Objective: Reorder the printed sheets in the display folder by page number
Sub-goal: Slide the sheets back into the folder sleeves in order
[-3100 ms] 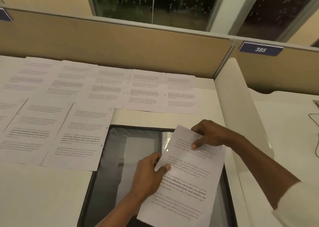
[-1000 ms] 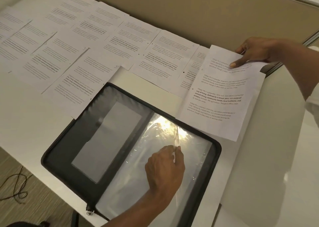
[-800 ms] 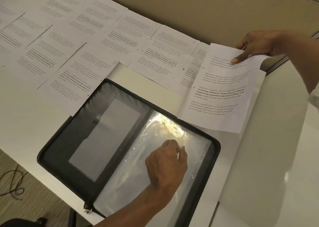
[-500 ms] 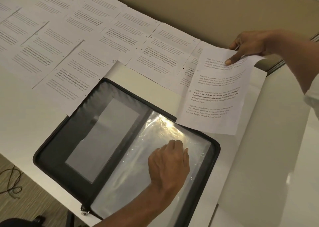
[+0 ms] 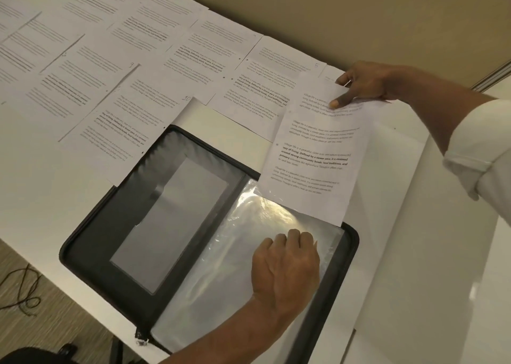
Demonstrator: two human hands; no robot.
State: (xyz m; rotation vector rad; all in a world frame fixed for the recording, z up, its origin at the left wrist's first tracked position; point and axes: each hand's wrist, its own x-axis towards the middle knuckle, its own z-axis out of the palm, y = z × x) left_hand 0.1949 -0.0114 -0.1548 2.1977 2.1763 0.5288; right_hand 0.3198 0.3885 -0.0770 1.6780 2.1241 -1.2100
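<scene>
A black zip display folder lies open on the white desk, with clear plastic sleeves on its right half. My left hand rests on the top sleeve with its fingers curled down onto the plastic; whether it pinches the sleeve edge is hidden. My right hand pinches the top edge of a printed sheet and holds it above the folder's upper right corner, its lower edge over the sleeves. Several more printed sheets lie spread in rows across the desk behind the folder.
A beige partition wall runs along the back of the desk. A bare white desk surface lies to the right of the folder. Below the desk's left edge I see carpet with a dark cable.
My right hand has carried the sheet from the far right back toward the folder; its lower edge now overlaps the sleeves. My left hand stayed on the top sleeve, fingers curling down.
</scene>
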